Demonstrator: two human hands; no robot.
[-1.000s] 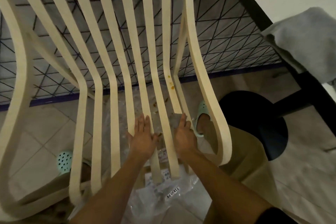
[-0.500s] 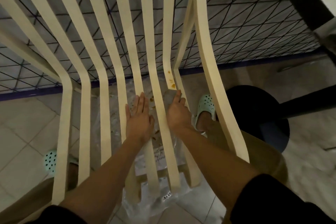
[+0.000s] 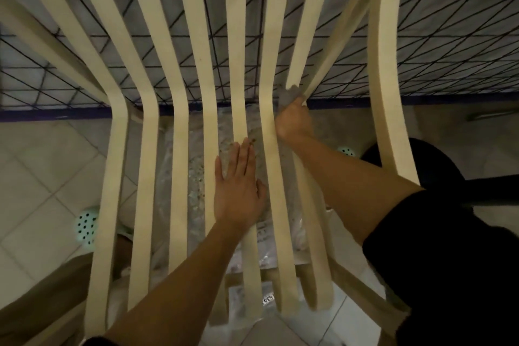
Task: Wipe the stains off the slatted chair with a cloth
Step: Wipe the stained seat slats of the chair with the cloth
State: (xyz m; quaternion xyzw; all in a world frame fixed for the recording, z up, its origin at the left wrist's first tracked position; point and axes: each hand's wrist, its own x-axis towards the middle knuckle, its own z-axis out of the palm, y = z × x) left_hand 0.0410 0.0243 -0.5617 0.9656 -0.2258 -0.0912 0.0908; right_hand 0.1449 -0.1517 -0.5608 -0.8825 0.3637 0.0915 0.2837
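While bracing slatted chair (image 3: 179,70) with flat, released left hand (image 3: 238,191), right hand (image 3: 293,118) fingers (image 3: 302,100) clenched on grey cloth (image 3: 290,93), pressed to slat bend for scrubbing.

Tiled floor (image 3: 42,177) under slatted chair (image 3: 179,149), clear plastic bag (image 3: 193,166), patterned rug (image 3: 252,45)

Cream chair, grey cloth

Cream slats (image 3: 179,126); grey cloth (image 3: 290,94); far black-lined grid wall (image 3: 438,45); mint, black-dotted slipper (image 3: 85,223) near left; pale floor tiles (image 3: 36,166).
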